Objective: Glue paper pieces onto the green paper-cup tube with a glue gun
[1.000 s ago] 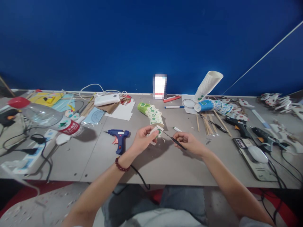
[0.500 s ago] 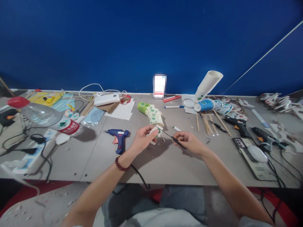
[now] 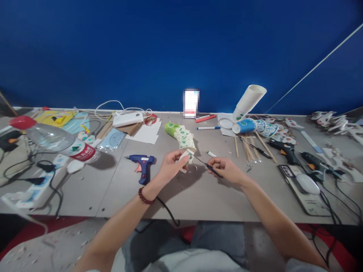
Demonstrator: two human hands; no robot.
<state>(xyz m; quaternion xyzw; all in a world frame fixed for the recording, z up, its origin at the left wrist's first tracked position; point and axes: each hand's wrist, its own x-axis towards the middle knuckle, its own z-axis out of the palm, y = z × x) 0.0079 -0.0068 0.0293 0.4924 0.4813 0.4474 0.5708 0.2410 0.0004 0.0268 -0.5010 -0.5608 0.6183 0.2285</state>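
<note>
My left hand point(image 3: 173, 165) pinches a small white paper piece point(image 3: 187, 155) with green print, a thin curled strip hanging at its lower right side. In my right hand point(image 3: 225, 169) is a slim black-handled tool point(image 3: 214, 171), its thin metal tip pointing at the paper; whether it is a knife or scissors is unclear. Just beyond my left hand lies a curved chain of green and white paper cups point(image 3: 184, 136). A white pen with a green end point(image 3: 211, 154) rests beyond my right hand. Left of my left hand lies a blue glue gun point(image 3: 143, 164).
A plastic bottle point(image 3: 56, 139) and power strip point(image 3: 45, 181) are at left. A lit phone point(image 3: 191, 102) stands against the blue wall. Stacked white cups point(image 3: 249, 101), blue cups point(image 3: 255, 127) and wooden sticks point(image 3: 248, 151) lie right, near a phone with a white case on it point(image 3: 303, 189).
The paper in my left hand has tilted slightly. Otherwise both hands stay almost in the same place.
</note>
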